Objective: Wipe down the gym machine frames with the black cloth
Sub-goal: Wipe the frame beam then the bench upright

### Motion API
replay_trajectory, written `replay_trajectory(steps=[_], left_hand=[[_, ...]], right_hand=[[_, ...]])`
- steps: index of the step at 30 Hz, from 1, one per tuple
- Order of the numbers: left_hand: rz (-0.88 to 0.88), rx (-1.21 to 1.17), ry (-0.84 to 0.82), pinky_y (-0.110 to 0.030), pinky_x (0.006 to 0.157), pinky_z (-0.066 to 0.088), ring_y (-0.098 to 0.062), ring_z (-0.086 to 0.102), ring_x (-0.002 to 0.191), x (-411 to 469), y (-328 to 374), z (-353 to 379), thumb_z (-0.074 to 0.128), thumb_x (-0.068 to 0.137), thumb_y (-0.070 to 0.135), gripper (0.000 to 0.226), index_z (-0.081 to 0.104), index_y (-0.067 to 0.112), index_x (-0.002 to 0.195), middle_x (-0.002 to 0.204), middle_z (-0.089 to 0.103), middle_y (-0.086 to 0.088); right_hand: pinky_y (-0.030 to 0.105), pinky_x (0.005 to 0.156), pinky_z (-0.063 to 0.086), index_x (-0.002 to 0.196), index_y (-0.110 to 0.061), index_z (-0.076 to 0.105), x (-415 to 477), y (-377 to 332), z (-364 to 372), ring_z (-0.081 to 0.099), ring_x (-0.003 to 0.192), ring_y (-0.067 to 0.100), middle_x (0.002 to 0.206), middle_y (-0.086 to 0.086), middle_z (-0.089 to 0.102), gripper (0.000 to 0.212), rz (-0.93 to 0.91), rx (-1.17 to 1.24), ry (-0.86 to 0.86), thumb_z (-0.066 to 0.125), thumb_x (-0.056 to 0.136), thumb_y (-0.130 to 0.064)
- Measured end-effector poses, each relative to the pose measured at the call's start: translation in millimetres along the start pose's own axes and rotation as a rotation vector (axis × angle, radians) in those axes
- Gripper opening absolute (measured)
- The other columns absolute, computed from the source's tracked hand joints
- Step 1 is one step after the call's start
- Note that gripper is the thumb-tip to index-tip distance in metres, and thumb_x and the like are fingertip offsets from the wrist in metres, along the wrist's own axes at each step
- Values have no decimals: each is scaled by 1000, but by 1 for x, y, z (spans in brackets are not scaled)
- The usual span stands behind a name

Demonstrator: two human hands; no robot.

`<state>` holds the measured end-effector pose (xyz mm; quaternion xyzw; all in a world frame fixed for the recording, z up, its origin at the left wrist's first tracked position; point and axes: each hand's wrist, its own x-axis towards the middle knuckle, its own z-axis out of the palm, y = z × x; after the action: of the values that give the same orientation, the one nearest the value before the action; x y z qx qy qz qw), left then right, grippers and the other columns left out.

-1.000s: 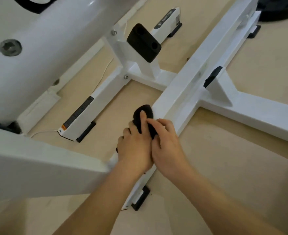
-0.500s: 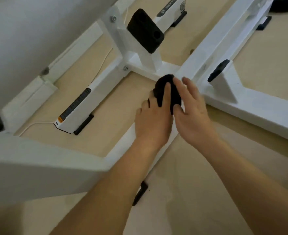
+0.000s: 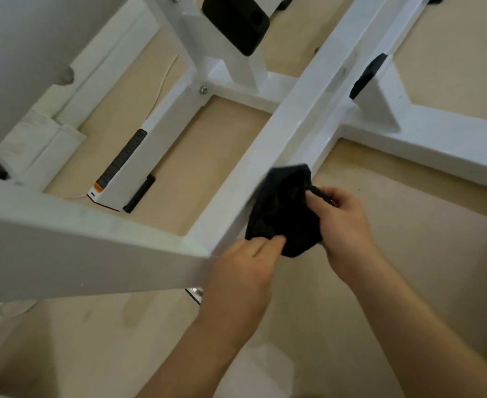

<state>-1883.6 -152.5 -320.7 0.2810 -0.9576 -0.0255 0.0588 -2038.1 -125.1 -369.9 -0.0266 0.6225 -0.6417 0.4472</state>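
The black cloth (image 3: 283, 209) hangs bunched between both hands, over the near end of the long white floor beam (image 3: 291, 122) of the gym machine frame. My left hand (image 3: 245, 271) pinches the cloth's lower edge with fingers curled. The cloth's upper right corner is gripped by my right hand (image 3: 342, 222), a thin black strip sticking out above its fingers. The cloth looks lifted off the beam and spread wider than a wad.
A thick white tilted beam (image 3: 73, 248) crosses close in front at the left. White cross beams (image 3: 426, 136) branch right. A black pad (image 3: 235, 21) sits on an upright post at the top. A white base bar with a black label (image 3: 124, 165) lies left on the tan floor.
Both hands slid the cloth up the beam to the junction, then came back toward me. The hands have parted and now hold the cloth opened out between them instead of pressing it.
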Motion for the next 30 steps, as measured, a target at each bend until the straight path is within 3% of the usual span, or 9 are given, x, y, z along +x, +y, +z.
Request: replay_trajectory(steps=[3, 5, 10, 14, 17, 20, 23, 26, 30], left_hand=[[43, 79, -127, -27, 53, 46, -21, 58, 67, -23, 5, 27, 87, 33, 4, 71, 71, 10, 102, 80, 63, -3], [13, 143, -140, -32, 52, 46, -25, 57, 67, -42, -6, 43, 83, 43, -3, 55, 72, 8, 96, 79, 59, -7], [-52, 167, -233, -31, 42, 41, -25, 55, 62, -108, -59, 56, 85, 58, 5, 41, 73, 11, 97, 75, 56, -7], [-417, -114, -178, -25, 44, 42, -12, 50, 55, -131, -74, 53, 70, 74, 18, 31, 71, 26, 104, 73, 57, 3], [-822, -393, 71, -12, 58, 46, -3, 59, 61, -134, -82, 53, 65, 75, 13, 26, 69, 32, 93, 71, 66, 12], [-1256, -785, 403, -33, 66, 57, -18, 67, 68, -118, -101, 49, 65, 77, 8, 23, 59, 29, 83, 72, 67, 1], [-1128, -695, 340, -30, 73, 54, -18, 67, 83, -99, -92, 55, 62, 80, 10, 20, 65, 28, 88, 86, 70, 5], [-904, -583, 198, -37, 90, 50, -18, 62, 104, -105, -65, 69, 60, 83, 8, 34, 64, 20, 115, 112, 67, 2], [-694, -378, 82, -41, 96, 46, -27, 54, 114, -130, -62, 78, 61, 86, 10, 35, 63, 12, 121, 125, 59, -6]], right_hand=[[21, 57, 44, 90, -26, 50, -4, 32, -15, 59, 78, 10, 84, -9, 58, 9, -93, -427, 135, 58, 92, -22], [18, 56, 36, 100, -23, 49, -10, 52, -6, 54, 76, 9, 86, -11, 56, 11, -163, -592, 58, 55, 93, -16], [22, 100, 36, 131, -10, 48, -65, 117, 57, 51, 120, 20, 126, 5, 56, 41, -22, -547, -182, 51, 91, -2], [34, 111, 34, 134, -5, 47, -91, 141, 75, 45, 128, 23, 136, 9, 51, 46, 13, -508, -134, 58, 89, -3], [37, 84, 53, 95, -23, 54, -86, 133, 71, 62, 92, 21, 95, -2, 62, 25, 6, -386, -26, 65, 85, -3], [20, 63, 53, 78, -28, 50, -82, 122, 81, 61, 70, 8, 75, -14, 58, 30, -55, -95, 126, 65, 84, -2], [14, 87, 41, 105, -22, 62, -89, 119, 95, 58, 98, 12, 106, -3, 64, 25, -272, -316, 95, 58, 87, -5], [22, 107, 31, 136, -3, 48, -107, 140, 91, 46, 122, 22, 133, 10, 53, 43, -405, -629, -62, 50, 93, -4], [31, 100, 40, 132, -6, 53, -133, 165, 88, 50, 113, 26, 129, 9, 53, 41, -402, -717, -147, 48, 92, -2]])
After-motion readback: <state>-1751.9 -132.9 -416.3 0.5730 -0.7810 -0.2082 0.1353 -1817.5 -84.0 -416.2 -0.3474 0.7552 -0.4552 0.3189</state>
